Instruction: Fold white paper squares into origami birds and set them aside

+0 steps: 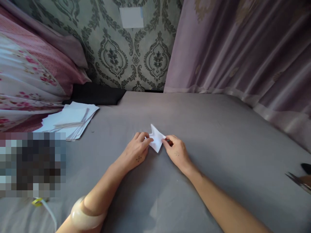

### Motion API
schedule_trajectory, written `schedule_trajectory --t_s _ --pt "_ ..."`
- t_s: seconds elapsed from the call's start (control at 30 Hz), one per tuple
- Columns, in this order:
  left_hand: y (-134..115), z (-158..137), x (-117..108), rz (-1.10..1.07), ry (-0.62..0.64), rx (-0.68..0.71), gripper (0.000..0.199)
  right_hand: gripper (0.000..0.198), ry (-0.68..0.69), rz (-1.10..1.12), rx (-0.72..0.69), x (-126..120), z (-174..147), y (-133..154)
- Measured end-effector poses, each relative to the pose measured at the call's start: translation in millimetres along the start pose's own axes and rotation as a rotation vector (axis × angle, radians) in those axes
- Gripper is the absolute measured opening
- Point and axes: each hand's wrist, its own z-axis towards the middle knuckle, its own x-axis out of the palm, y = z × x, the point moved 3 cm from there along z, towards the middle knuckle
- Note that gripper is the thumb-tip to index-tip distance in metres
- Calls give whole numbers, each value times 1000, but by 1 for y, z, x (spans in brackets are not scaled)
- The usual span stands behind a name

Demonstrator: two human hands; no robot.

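"First entry?"

"One folded paper (156,142), white, pointed at top and bottom, held between the two hands. Whether its lower tip touches the grey sheet (206,119) beneath, I cannot tell."

"Hands?"

"Left hand (136,149): fingers curled, thumb and fingertips on the paper's left side. Right hand (177,152): narrow pinch, thumb and finger closed on the paper's right corner. A pattern of small dark dots on the back of each."

"Worn?"

"One pale bangle (85,215), wide and glossy, on the left forearm."

"Left of the hands?"

"Beyond the left hand, one loose stack of paper (70,119), white, edges uneven; behind it, a flat black cloth (99,94). Farther left, one flowered fabric (26,77), pink and white. Nearer the person, a pale cord (50,212) with a yellow tie (37,202), beside a blurred patch."

"Right?"

"Well apart from the right hand, one pointed metal tool (297,183), partly cut off by the edge. Beyond, a mauve curtain (218,48), hanging in folds."

"Straight ahead?"

"Past both hands, patterned wallpaper (111,58), bearing one pale rectangle (132,17)."
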Motion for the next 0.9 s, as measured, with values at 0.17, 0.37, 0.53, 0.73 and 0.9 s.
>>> schedule_trajectory --t_s 0.17,0.37,0.53,0.73,0.9 --pt "-9 1 -8 187 -18 69 34 21 85 346 164 2 7 -14" --pt "-20 3 -11 259 -23 172 23 21 150 405 91 5 10 -9" --pt "-24 4 -8 291 52 163 17 29 128 320 5 3 7 -7" --pt "-29 2 -5 301 133 131 19 25 11 -43 -115 -16 -9 -5" --pt "-31 2 -5 298 130 124 21 36 135 -207 -228 -15 -20 5"
